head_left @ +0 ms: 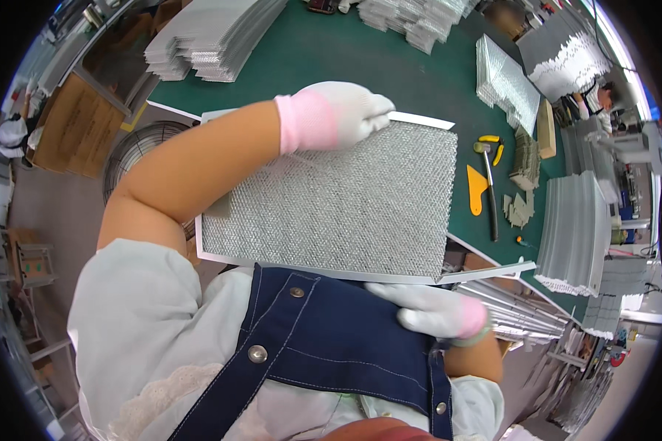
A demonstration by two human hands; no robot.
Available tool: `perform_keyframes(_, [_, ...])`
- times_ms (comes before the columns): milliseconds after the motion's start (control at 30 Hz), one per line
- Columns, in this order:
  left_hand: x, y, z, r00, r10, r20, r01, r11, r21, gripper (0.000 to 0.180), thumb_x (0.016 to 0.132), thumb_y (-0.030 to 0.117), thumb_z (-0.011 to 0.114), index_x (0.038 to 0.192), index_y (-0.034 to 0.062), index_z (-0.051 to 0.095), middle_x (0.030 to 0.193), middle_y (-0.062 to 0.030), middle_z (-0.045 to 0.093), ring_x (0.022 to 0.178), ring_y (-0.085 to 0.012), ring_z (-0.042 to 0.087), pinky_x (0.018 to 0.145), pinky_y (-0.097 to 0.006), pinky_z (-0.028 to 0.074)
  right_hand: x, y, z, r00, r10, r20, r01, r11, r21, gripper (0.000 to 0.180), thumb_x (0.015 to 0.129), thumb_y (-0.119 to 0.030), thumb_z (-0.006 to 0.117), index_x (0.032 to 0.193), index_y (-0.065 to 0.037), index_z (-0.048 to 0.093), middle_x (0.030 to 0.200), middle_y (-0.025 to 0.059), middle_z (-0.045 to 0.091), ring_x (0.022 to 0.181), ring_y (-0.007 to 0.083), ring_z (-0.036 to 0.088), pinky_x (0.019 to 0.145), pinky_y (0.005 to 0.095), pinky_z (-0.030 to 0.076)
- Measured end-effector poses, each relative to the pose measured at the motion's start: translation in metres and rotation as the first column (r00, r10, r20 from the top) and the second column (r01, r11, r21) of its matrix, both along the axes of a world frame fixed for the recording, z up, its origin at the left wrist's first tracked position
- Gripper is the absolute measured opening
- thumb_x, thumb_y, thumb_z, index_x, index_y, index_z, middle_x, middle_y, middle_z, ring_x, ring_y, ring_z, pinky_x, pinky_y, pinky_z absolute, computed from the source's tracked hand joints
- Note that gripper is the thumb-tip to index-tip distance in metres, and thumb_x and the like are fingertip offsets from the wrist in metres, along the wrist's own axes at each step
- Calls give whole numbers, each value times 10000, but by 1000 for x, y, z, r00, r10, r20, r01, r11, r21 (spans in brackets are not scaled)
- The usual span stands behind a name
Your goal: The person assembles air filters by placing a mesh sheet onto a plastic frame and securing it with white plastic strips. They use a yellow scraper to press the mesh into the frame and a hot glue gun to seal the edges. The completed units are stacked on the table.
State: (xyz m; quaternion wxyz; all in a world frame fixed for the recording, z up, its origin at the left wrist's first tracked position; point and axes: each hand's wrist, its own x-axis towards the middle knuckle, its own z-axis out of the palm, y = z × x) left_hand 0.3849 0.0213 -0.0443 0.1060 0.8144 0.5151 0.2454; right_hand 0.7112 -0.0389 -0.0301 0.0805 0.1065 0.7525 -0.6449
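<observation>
A silvery mesh filter panel (pixel 338 198) lies before me, its near edge against my apron. White frame strip (pixel 423 120) runs along its far edge; my left hand (pixel 342 114), in a white glove with a pink cuff, reaches across and is closed over that strip, fingers together. Strip also lines the left and near edges. Past the near right corner, a length of strip (pixel 489 273) sticks out to the right, away from the mesh's bare right side. My gloved right hand (pixel 423 305) lies against the near edge, fingers stretched out, slightly blurred.
On the green table (pixel 331 59) lie a hammer (pixel 490 191), a yellow scraper (pixel 477 189) and yellow-handled pliers (pixel 499 153). Mesh stacks (pixel 507 84) and grey sheets (pixel 577 228) stand right, more sheets (pixel 217 37) far left. A floor fan (pixel 136 151) stands left.
</observation>
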Motion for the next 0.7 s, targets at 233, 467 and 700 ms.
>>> perform_keyframes(233, [33,-33,30,992,2,-128,-4,1000,-15,270,994,250,535,1152,46,616,864,-172,659,815,-359,653,722,-436,524,-41,38,78,881,-151,-448,471,201,859,330,864,-148,695,1146,12,632,973,198,675,883,332,679,788,407,535])
perform_keyframes(467, [43,-32,49,974,-58,-220,47,997,-53,260,981,254,546,1118,51,634,871,-168,674,813,-365,657,715,-443,527,-72,85,44,975,-101,-197,156,-320,935,295,901,-314,655,751,-86,544,688,44,615,647,293,642,649,422,505])
perform_keyframes(700, [40,-20,46,980,-168,-111,107,902,-419,287,981,263,519,1085,39,666,881,-146,677,852,-322,650,801,-427,503,-62,92,44,879,-468,96,276,661,698,285,944,-264,620,1043,0,659,810,148,662,756,306,651,724,390,510])
